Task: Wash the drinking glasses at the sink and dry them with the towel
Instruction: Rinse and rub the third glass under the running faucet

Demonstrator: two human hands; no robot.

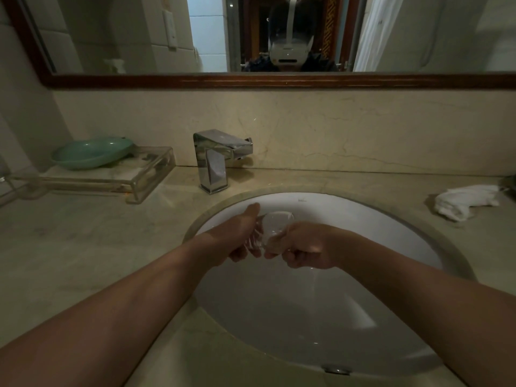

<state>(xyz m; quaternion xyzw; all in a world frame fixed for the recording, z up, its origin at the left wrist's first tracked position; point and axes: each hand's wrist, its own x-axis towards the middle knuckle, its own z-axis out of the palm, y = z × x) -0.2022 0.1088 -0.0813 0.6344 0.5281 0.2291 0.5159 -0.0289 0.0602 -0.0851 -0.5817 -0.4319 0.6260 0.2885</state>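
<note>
A clear drinking glass [275, 223] lies on its side between both hands over the white sink basin [363, 219]. My left hand [237, 238] grips its base end, thumb stretched along the top. My right hand [301, 251] is curled at the glass's rim end, fingers folded round or into it. A thin trickle of water falls from under the right hand. The chrome faucet [216, 160] stands behind the basin with no water running from it. A crumpled white towel [469, 201] lies on the counter at the right.
A clear acrylic tray [139, 185] sits on the counter at the left with a green dish [89, 153] on it. Another clear glass [28, 185] seems to lie at the far left. The drain [335, 368] is at the basin's near side. A wood-framed mirror [279, 79] hangs above.
</note>
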